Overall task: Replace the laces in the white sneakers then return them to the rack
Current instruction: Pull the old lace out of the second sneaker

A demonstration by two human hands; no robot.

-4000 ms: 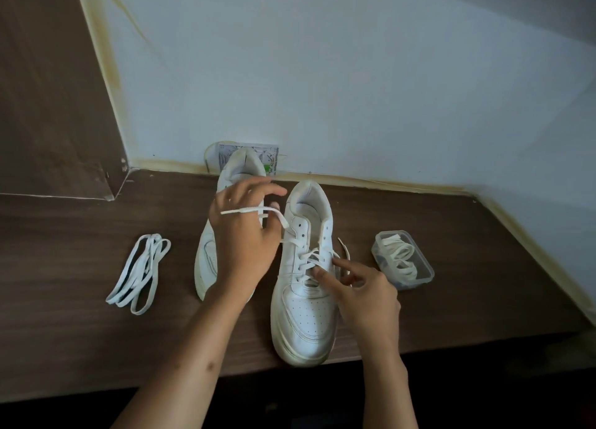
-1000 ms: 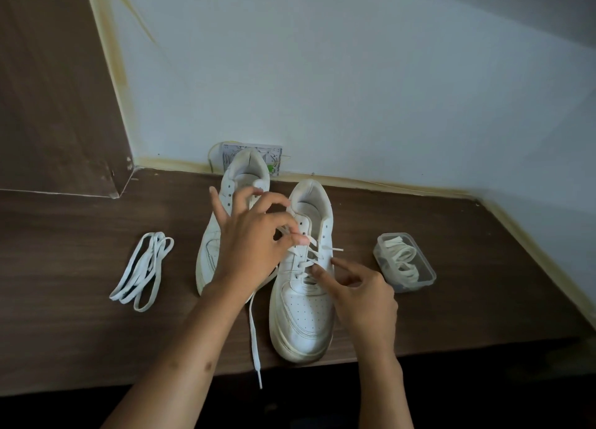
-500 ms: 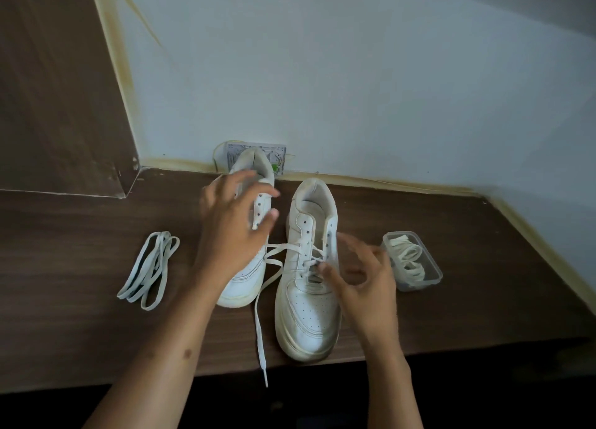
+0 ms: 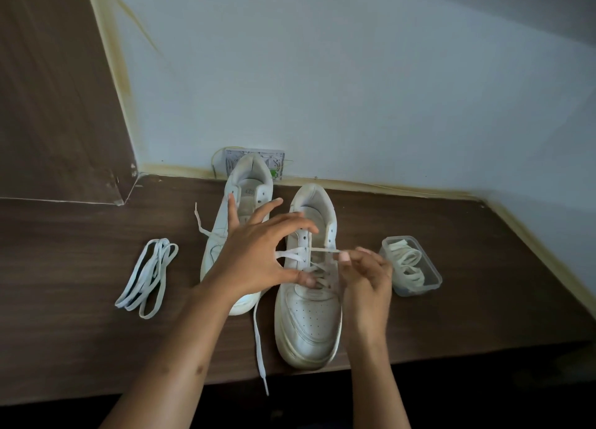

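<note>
Two white sneakers stand on a dark wooden surface, toes toward me. The right sneaker is partly laced with a white lace whose loose left end trails over the front edge. My right hand pinches the lace's other end at an upper eyelet. My left hand hovers with fingers spread over the sneaker's left side, its thumb pressing the crossed laces. The left sneaker stands behind my left hand, mostly unlaced, with a short lace end showing at its left side.
A bundle of white laces lies on the wooden surface to the left. A clear plastic container with cream laces sits right of the sneakers. A wall socket is on the wall behind. The surface's front edge runs close below the toes.
My left hand has swung from the left sneaker over to the right sneaker's laces. My right hand has closed on the lace end and pulled it across the upper eyelets.
</note>
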